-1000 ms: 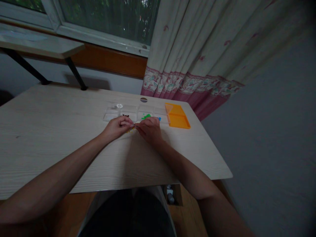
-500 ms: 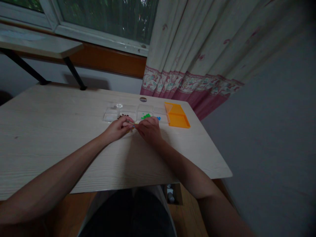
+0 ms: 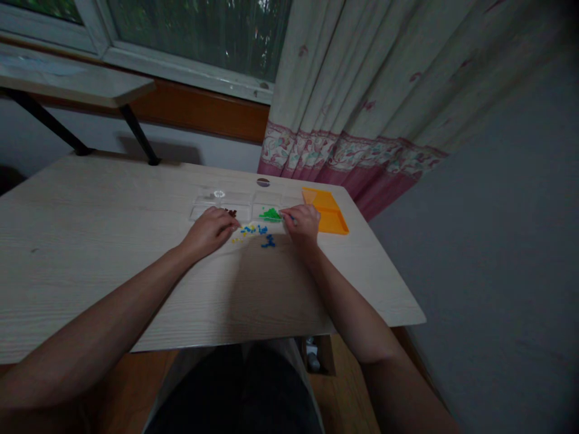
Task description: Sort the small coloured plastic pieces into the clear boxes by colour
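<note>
My left hand [image 3: 210,231] rests at the front of a clear compartment box [image 3: 244,198], fingertips pressed together beside loose yellow and blue pieces. Anything in its pinch is too small to make out. Over the box's right part is my right hand [image 3: 304,225], thumb and fingers closed near some blue bits; what it pinches cannot be made out. Green pieces [image 3: 270,214] heap in a middle compartment, and dark reddish-brown pieces [image 3: 231,213] lie left of them. On the table between my hands are small blue pieces [image 3: 268,242] and a few yellow pieces [image 3: 235,240].
An orange case [image 3: 333,222] lies opened flat at the right of the clear box. A raised shelf [image 3: 104,87] on black legs stands at the back left. Behind the table [image 3: 181,307] hang a curtain [image 3: 348,144] and a window.
My hands have moved apart from where they met. The right hand has gone right to the box's right part, the left slightly left. Blue and yellow pieces between them now show.
</note>
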`<state>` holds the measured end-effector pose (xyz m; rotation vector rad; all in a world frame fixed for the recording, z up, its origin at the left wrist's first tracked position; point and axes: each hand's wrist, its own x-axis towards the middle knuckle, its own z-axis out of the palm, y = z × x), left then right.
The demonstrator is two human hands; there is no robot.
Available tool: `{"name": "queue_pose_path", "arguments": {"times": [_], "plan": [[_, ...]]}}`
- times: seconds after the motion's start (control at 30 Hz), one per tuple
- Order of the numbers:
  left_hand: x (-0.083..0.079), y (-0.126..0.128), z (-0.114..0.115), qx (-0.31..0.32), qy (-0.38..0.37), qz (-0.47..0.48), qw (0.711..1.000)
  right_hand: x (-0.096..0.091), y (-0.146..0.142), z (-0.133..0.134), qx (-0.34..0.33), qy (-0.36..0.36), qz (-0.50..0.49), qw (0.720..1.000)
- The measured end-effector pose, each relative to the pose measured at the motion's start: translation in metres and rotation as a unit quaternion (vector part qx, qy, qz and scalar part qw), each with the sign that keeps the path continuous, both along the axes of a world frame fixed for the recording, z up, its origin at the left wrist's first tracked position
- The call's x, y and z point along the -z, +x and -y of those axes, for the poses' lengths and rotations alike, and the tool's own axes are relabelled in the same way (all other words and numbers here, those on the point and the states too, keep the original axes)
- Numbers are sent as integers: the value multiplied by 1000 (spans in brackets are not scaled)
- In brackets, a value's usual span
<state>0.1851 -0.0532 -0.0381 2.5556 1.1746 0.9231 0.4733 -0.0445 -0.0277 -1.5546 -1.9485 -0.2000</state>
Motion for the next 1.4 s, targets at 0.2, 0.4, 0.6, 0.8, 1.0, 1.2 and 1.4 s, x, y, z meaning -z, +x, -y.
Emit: {"name": "queue_pose_path", "arguments": {"times": [0.2, 0.4, 0.6, 0.8, 1.0, 1.2, 1.4], "plan": [[5, 1, -1, 2, 16, -40, 999, 3, 20, -8, 70, -35, -17, 997], [5, 3, -1, 18, 8, -36, 999, 9, 18, -9, 71, -60, 1, 996], [5, 3, 0, 16, 3, -37, 999, 10, 17, -10, 75, -52, -4, 996], [6, 2, 0, 15, 9, -44, 999, 9, 9, -6, 27, -7, -6, 1000], [5, 5, -1, 26, 17, -56, 998, 8, -10, 2, -17, 18, -2, 1000], [7, 5, -2, 33, 20, -54, 998, 9, -21, 5, -38, 23, 16, 999], [5, 5, -1, 16, 31, -55, 998, 13, -24, 5, -72, 48, 2, 996]]}}
